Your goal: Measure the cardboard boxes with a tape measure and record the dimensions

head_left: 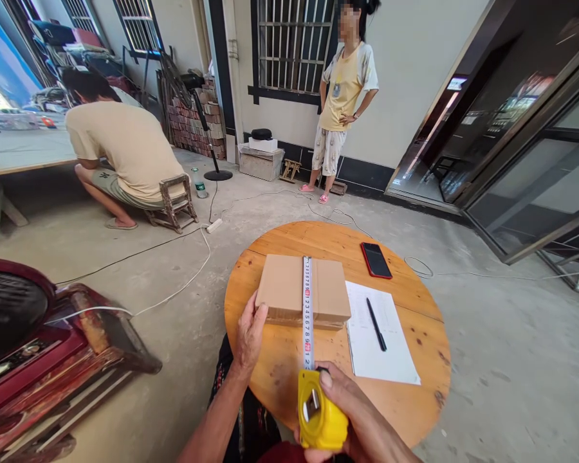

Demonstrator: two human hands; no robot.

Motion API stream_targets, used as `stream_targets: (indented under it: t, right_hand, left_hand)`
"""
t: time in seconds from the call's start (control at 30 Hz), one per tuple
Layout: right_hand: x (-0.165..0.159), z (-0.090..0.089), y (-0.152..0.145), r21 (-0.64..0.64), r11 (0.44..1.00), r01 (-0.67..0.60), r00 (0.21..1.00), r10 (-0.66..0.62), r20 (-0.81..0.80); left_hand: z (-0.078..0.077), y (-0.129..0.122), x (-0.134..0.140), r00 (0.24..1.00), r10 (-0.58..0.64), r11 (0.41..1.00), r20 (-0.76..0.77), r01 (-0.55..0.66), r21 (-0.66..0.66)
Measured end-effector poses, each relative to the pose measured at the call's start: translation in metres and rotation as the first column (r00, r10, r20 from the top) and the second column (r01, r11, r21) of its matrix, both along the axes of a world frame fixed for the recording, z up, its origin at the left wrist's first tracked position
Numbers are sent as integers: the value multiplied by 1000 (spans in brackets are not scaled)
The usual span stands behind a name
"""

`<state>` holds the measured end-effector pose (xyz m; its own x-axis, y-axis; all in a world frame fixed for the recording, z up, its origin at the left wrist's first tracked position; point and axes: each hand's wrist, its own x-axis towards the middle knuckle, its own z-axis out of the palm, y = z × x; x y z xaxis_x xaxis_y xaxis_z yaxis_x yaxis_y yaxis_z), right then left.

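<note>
A closed brown cardboard box [282,289] lies flat on a round wooden table [328,360]. My left hand [251,331] grips the box at its near left corner, thumb at the front and the other fingers along the side, partly hidden. In my right hand [347,395] is a yellow tape measure [323,418], held low in front of the table's near edge. Its white blade [307,315] runs out across the box top, with the tip at the far edge. Some fingers of the right hand are hidden behind the case.
Right of the box are paper sheets [395,347] with a black pen [376,325] on top, and a phone [376,260]. One person [347,90] stands by the wall; another [125,148] sits on a small chair. A red fan-like appliance [29,360] stands left. Cables cross the floor.
</note>
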<state>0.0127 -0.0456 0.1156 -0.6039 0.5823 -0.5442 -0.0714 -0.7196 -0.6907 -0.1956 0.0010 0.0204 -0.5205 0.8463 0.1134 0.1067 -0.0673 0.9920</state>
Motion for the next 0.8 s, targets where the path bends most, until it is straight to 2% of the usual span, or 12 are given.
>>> stream_targets:
  t: [0.4, 0.5, 0.6, 0.67, 0.7, 0.8]
  right_hand:
    - [-1, -5, 0, 53, 998, -19, 1000, 19, -4]
    - [8, -3, 2, 170, 984, -47, 998, 42, 37]
    - [20, 1, 3, 255, 954, -157, 987, 146, 61]
    - [29, 2, 3, 277, 932, -232, 972, 215, 93]
    - [33, 1, 3, 291, 918, -268, 962, 243, 122]
    - [45, -1, 4, 352, 851, -390, 912, 304, 275]
  left_hand:
    - [-3, 2, -2, 998, -34, 999, 51, 33, 24]
    - [-1, -8, -4, 997, 74, 997, -18, -74, -8]
    - [11, -21, -7, 940, 316, 949, -132, -311, 57]
    - [26, -27, -10, 912, 385, 920, -141, -366, 140]
    - [35, -29, -11, 922, 368, 922, -118, -346, 171]
    - [58, -29, -16, 980, 197, 960, 8, -194, 202]
